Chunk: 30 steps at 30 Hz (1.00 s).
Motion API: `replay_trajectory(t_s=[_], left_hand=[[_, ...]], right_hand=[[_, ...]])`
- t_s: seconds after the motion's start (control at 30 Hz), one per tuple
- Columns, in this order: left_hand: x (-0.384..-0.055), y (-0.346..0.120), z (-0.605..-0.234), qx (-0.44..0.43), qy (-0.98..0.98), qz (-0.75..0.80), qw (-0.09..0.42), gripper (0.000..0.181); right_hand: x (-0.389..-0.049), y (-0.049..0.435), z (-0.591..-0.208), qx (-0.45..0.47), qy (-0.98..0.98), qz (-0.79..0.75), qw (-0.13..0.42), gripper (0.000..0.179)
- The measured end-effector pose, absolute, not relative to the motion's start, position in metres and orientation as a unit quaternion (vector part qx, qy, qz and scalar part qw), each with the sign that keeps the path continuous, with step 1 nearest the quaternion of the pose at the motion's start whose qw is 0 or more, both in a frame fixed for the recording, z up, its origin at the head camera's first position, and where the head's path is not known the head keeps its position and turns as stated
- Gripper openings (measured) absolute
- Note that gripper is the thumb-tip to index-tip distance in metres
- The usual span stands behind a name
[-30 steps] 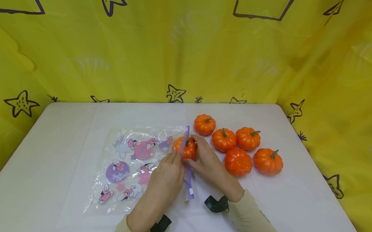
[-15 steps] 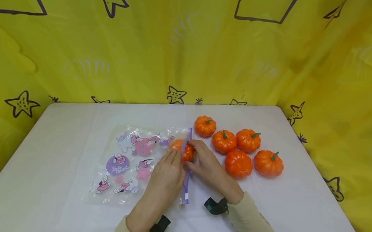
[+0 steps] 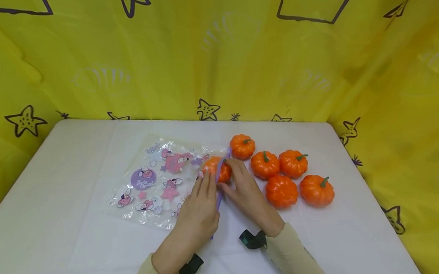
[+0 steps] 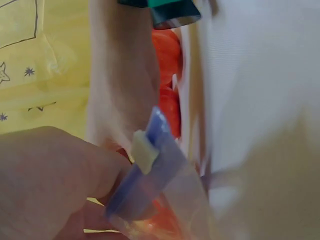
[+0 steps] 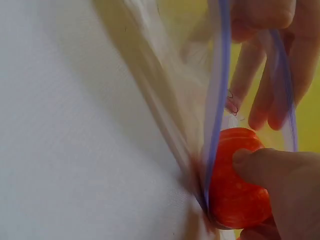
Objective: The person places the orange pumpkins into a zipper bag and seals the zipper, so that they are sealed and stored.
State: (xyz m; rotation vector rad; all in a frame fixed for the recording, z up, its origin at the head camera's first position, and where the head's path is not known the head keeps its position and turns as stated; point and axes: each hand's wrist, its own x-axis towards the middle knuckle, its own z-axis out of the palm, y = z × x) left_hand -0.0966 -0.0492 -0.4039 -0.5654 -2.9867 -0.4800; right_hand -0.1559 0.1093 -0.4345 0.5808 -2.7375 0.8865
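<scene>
A clear zip bag printed with pink and purple cartoon figures lies flat, its purple-edged mouth toward the right. My left hand holds the bag at this mouth, fingers stretched over the upper film. Between finger and thumb, my right hand grips a small orange toy pumpkin, partly inside the mouth. In the right wrist view the purple zip strips stand apart, the pumpkin between them and the right thumb on its side. A pale slider sits on the strip in the left wrist view.
Several more orange pumpkins stand on the white table right of the right hand, one close to the bag's far corner. A yellow patterned curtain hangs behind the table.
The bag has turned and shifted away from the person, its far corner now beside the back pumpkin. The held pumpkin has moved slightly with both hands; the other pumpkins stay put.
</scene>
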Motion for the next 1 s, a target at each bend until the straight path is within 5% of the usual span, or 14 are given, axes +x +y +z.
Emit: replay_trajectory(t_s=[0.4, 1.0], left_hand=[[-0.093, -0.049, -0.392, -0.184, -0.958, -0.215, 0.046, 0.054], [-0.094, -0.053, -0.391, -0.154, -0.969, -0.180, 0.066, 0.065]], right_hand=[[-0.159, 0.101, -0.432, 0.194, -0.930, 0.303, 0.076, 0.058], [-0.168, 0.100, -0.438, 0.215, -0.915, 0.326, 0.104, 0.050]])
